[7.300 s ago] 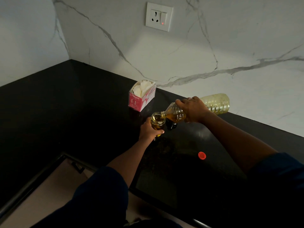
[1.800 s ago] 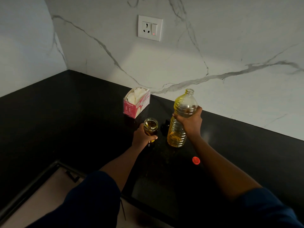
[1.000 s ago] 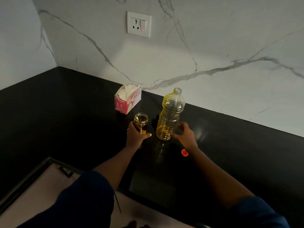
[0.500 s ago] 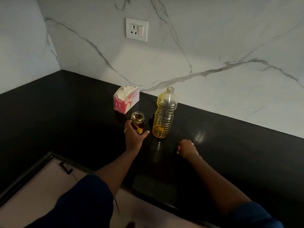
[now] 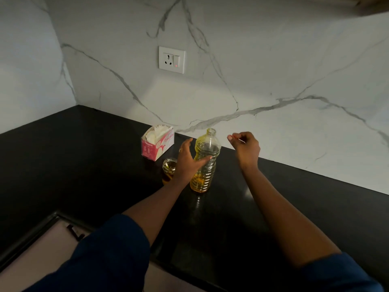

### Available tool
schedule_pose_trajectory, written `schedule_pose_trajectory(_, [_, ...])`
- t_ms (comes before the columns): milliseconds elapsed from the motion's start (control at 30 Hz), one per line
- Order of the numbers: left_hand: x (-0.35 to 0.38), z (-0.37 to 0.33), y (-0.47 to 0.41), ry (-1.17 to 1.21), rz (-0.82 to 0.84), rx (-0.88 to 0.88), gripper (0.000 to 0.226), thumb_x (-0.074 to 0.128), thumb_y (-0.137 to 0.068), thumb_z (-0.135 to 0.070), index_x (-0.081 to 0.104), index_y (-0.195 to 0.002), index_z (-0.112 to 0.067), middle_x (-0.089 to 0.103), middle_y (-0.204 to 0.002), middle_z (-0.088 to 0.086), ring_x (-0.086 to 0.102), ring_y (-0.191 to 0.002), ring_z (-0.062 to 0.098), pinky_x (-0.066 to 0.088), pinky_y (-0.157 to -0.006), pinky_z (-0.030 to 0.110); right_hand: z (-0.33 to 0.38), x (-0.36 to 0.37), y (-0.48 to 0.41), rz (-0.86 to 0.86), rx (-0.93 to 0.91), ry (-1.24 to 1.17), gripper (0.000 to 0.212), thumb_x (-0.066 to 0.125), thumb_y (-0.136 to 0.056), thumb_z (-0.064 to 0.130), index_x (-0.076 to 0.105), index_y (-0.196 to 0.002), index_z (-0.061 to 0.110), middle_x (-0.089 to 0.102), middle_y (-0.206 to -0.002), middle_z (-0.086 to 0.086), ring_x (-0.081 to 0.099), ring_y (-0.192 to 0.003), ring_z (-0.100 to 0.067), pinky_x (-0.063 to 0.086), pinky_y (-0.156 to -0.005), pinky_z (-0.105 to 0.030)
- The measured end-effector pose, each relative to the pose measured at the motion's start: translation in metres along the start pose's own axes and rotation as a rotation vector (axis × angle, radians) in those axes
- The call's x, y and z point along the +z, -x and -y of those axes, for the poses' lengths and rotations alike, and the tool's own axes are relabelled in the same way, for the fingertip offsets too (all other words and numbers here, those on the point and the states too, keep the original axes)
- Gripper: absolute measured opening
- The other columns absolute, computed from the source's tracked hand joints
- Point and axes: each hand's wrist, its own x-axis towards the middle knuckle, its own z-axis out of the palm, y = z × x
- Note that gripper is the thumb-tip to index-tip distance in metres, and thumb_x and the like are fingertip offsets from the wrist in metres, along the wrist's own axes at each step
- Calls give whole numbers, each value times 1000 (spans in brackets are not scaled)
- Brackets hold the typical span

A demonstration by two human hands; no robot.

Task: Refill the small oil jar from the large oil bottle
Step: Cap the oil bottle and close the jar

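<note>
The left hand point(image 5: 188, 159) is open, fingers spread, its thumb against the middle of the bottle point(image 5: 204, 163) without closing around it. The right hand point(image 5: 246, 146) is raised beside the bottle's uncapped mouth, its fingers pinched on something small and reddish that looks like the cap point(image 5: 231, 136), mostly hidden. The bottle stands upright on the black counter point(image 5: 84, 165), oil low in it. The small jar point(image 5: 169, 170), open and holding oil, sits just left of the bottle, partly behind the left hand. A pink tissue box point(image 5: 156, 145) stands behind the jar near the marble wall point(image 5: 273, 70).
</note>
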Motion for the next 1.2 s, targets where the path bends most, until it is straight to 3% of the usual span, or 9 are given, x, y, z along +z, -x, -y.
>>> schedule_pose_trajectory(100, [4, -8, -10, -3, 59, -75, 104, 80, -63, -46, 21, -145, -20, 32, -149, 6, 31, -137, 23, 36, -107, 43, 13, 12, -8, 117, -102, -33, 22, 67, -84, 8, 57, -102, 1, 62, -95, 0, 59, -83, -5, 45, -68, 1])
schedule_pose_trajectory(233, [9, -11, -19, 23, 98, -92, 110, 81, -55, -55, 21, -142, -25, 41, -142, 4, 39, -131, 25, 42, -102, 47, 17, 28, -17, 204, -220, 34, 19, 63, -86, 6, 59, -104, 2, 64, -101, -4, 60, -93, -12, 47, -76, -6])
schedule_pose_trajectory(367, [12, -15, -25, 19, 138, -106, 105, 79, -56, -56, 23, -140, -27, 47, -136, 6, 45, -125, 27, 46, -97, 45, 12, 37, -25, 333, -330, 252, 23, 59, -89, 7, 60, -113, 5, 65, -114, -10, 61, -105, -22, 47, -88, -22])
schedule_pose_trajectory(500, [13, -16, -26, 52, 146, -79, 92, 80, -63, -46, 28, -136, -25, 52, -128, 5, 52, -116, 23, 49, -88, 33, 16, 34, -34, 413, -466, 485, 30, 58, -89, 6, 61, -119, 6, 65, -118, -12, 61, -107, -25, 43, -90, -23])
schedule_pose_trajectory(633, [11, -18, -28, 33, 168, -73, 88, 79, -66, -41, 28, -136, -24, 50, -128, 6, 50, -118, 24, 49, -92, 37, 31, 35, -45, 576, -566, 714, 33, 55, -88, -2, 62, -119, 6, 66, -116, -12, 62, -105, -24, 46, -92, -27])
schedule_pose_trajectory(733, [10, -18, -29, 30, 170, -71, 87, 80, -66, -40, 29, -135, -24, 50, -128, 5, 50, -118, 23, 49, -91, 35, 41, 39, -52, 673, -594, 818, 33, 52, -89, -4, 63, -118, 7, 66, -114, -11, 62, -105, -24, 47, -92, -29])
schedule_pose_trajectory(967, [8, -17, -30, 29, 199, -64, 87, 80, -67, -36, 28, -136, -23, 49, -129, 6, 49, -118, 22, 48, -88, 31, 42, 25, -58, 741, -595, 730, 27, 51, -90, -1, 63, -113, 7, 65, -113, -11, 58, -104, -24, 41, -87, -24])
schedule_pose_trajectory(1200, [5, -14, -33, -26, 225, -51, 89, 78, -68, -40, 25, -138, -23, 46, -132, 6, 46, -121, 23, 46, -88, 32, 52, 33, -62, 820, -654, 884, 30, 48, -87, -5, 61, -113, 4, 65, -108, -14, 59, -98, -27, 41, -81, -25])
